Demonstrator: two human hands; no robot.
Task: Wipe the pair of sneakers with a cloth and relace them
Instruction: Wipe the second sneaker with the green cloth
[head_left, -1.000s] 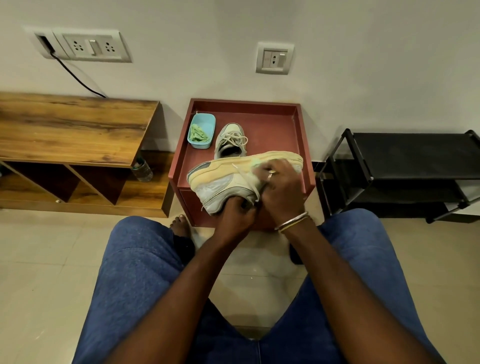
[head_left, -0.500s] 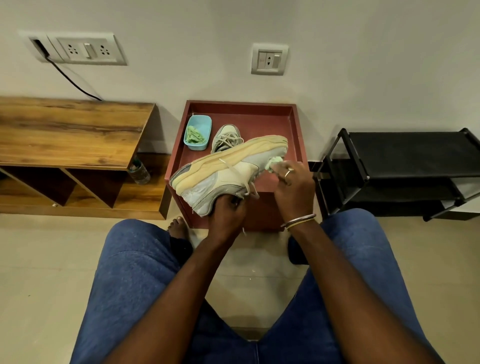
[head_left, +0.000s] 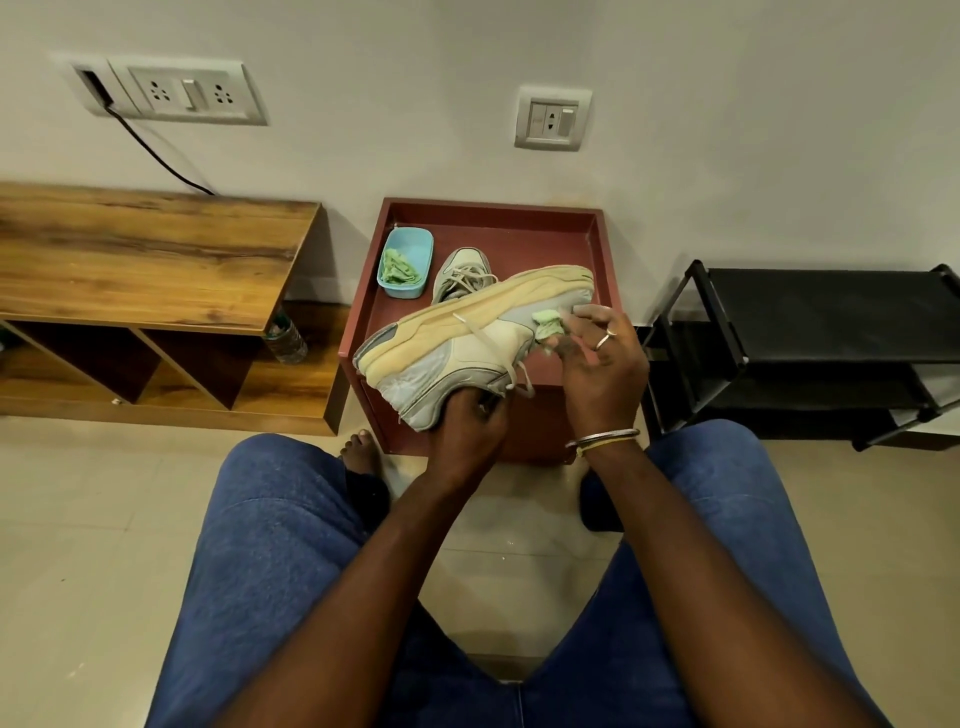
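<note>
Fingers (head_left: 595, 313) of your right hand (head_left: 602, 364) pinch the green cloth (head_left: 545, 322) and hold it against the side of the sneaker (head_left: 447, 358), near the toe end on the right. Your left hand (head_left: 467, 431) grips that sneaker from below at the collar. It is tipped on its side with the sole turned up and away, over the near edge of the red counter (head_left: 493, 206).

You look to be in the wiping step on the first shoe, with relacing not yet begun. A loose lace (head_left: 483, 338) lies across the upper. The next move calls for a steady grip from your left hand while you draw the cloth along the upper toward the heel on the left. After that, turn the shoe to reach the side you cannot see.

The second sneaker (head_left: 462, 270) stands farther back on the counter, just beside a blue tub (head_left: 421, 244) with another green rag in it. The held shoe covers its near end.

Your left fingertips are tucked out of sight under the collar. The eyelets and tongue face away, so how much lace is threaded cannot be told.
</note>
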